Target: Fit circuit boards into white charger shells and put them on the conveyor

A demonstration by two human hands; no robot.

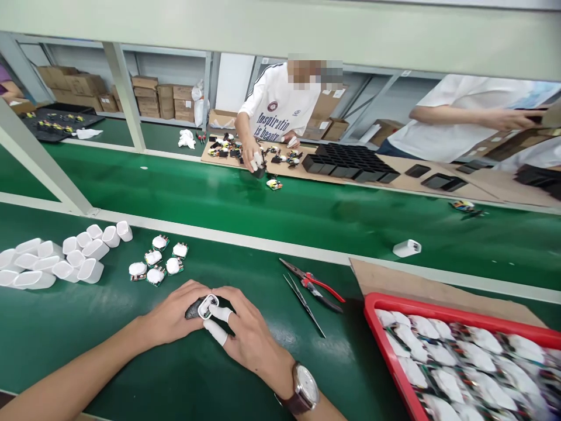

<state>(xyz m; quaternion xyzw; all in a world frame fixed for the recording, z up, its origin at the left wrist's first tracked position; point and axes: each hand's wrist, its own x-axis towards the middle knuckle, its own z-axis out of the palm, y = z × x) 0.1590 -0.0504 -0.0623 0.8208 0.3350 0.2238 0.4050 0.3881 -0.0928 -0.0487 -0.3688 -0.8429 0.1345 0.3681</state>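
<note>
My left hand [177, 311] is closed around a white plastic housing [201, 308], its open end tilted up toward me. A dark grey patch shows between the palm and the housing; I cannot make out what it is. My right hand [245, 327], with white finger cots on two fingers, grips the rim and presses a fingertip at the opening. Something white sits inside, mostly hidden by that finger. Beyond my left hand lie several small circuit boards [153, 257] topped with white material. White empty housings [74, 258] stand in a cluster farther left.
Tweezers [304, 304] and red-handled pliers [312, 283] lie right of my hands. A red tray [385, 351] full of white-covered boards fills the right corner. Beyond the rail, a green conveyor belt [210, 199] carries a white housing [407, 248]. Across it, a co-worker [280, 105] handles a black part.
</note>
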